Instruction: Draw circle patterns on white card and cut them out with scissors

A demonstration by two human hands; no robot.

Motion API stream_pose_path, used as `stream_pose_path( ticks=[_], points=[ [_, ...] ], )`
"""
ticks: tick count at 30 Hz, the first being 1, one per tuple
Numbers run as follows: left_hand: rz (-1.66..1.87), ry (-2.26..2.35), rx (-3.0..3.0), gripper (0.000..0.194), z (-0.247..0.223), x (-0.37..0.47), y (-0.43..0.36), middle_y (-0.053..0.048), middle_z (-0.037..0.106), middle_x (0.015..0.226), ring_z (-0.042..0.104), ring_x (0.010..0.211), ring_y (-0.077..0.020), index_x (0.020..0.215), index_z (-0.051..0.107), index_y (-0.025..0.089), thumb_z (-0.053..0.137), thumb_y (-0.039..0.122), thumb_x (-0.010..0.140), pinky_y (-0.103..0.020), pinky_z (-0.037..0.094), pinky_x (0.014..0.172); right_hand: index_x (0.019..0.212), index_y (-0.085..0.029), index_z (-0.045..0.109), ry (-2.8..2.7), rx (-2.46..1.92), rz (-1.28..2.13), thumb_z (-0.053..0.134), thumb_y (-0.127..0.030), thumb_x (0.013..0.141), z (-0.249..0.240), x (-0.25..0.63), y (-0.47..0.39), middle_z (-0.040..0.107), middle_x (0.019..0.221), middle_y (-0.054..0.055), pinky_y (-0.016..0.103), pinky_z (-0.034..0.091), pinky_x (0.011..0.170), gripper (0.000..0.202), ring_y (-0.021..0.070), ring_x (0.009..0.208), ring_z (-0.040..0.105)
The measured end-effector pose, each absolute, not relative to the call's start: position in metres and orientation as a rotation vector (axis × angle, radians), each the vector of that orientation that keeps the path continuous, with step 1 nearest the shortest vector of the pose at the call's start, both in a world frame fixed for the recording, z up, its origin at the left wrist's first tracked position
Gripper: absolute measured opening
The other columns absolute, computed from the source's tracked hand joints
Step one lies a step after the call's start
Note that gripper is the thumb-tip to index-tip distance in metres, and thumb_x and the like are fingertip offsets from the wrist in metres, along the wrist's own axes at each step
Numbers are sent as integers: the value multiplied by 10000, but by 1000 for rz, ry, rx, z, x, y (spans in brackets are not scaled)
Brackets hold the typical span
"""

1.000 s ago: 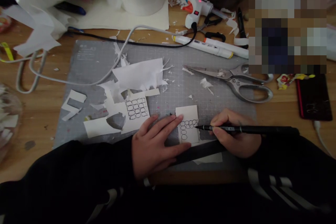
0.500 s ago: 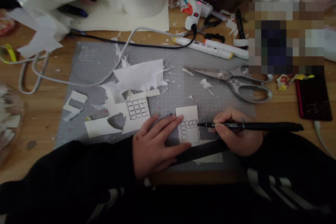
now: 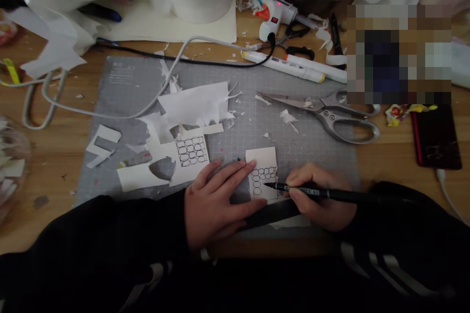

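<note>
One pen (image 3: 338, 194), black, slants across the lower right of the frame, clamped between the thumb and fingers of the right hand (image 3: 321, 198) (the back of that hand is blurred). Its tip is over the card (image 3: 261, 157), just below the frame's center, near a few inked ovals; whether it touches, I cannot tell. The left hand (image 3: 216, 205) lies palm down at lower center, fingers apart from the thumb, fingertips on the card's left side and thumb at its lower edge (a dark strip (image 3: 279, 212) runs there). Left of the card, a cut sheet (image 3: 191, 174) bears rows of ovals (much like those on the card). Both lie on the gray mat (image 3: 238, 139). Scissors (image 3: 326, 107) rest right of center, markers (image 3: 284, 66) and a glue gun (image 3: 273, 19) above, a phone (image 3: 436, 137) at far right.
</note>
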State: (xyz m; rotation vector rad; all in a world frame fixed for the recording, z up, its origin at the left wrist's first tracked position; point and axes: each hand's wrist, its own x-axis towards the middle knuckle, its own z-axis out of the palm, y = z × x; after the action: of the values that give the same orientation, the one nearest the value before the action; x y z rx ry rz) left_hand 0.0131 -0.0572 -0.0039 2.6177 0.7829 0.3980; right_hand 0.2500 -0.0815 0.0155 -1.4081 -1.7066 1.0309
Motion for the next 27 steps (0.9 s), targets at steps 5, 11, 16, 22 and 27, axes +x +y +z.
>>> stream_pose_path(
  ticks=[5,11,16,22,27],
  points=[
    [380,792,2623,442,-4,13,-57,-76,392,1476,415,1300,-254,1140,596,421,731,387,720,-442,192,1086,707,-218,509,-1733,-1439,1020,534,-213,770,16,249,-80,616,537,-12,231,458,447,68,126,481,599],
    [381,793,2625,428,-3,13,-57,-65,394,1476,422,1292,-255,1139,597,422,721,394,731,-440,192,1088,694,-217,511,-1746,-1465,993,534,-221,769,17,249,-79,607,515,-16,218,448,431,78,125,469,602],
    [376,792,2627,415,-4,13,-57,-84,408,1465,421,1297,-259,1141,596,418,709,385,743,-447,197,1086,714,-219,517,-1754,-1464,1009,538,-216,770,16,248,-78,632,559,-9,225,458,459,60,121,493,606],
    [401,776,2622,432,-4,13,-56,-97,412,1460,415,1304,-258,1146,596,408,719,377,733,-443,188,1090,724,-218,516,-1810,-1383,1033,536,-205,776,13,250,-79,634,591,-10,223,456,490,58,108,517,596],
    [394,783,2624,405,-4,13,-57,-87,406,1466,415,1304,-255,1143,596,414,700,396,752,-441,191,1088,701,-219,506,-1762,-1403,1039,533,-205,768,12,250,-82,601,567,-26,221,432,472,73,102,498,570]
  ],
)
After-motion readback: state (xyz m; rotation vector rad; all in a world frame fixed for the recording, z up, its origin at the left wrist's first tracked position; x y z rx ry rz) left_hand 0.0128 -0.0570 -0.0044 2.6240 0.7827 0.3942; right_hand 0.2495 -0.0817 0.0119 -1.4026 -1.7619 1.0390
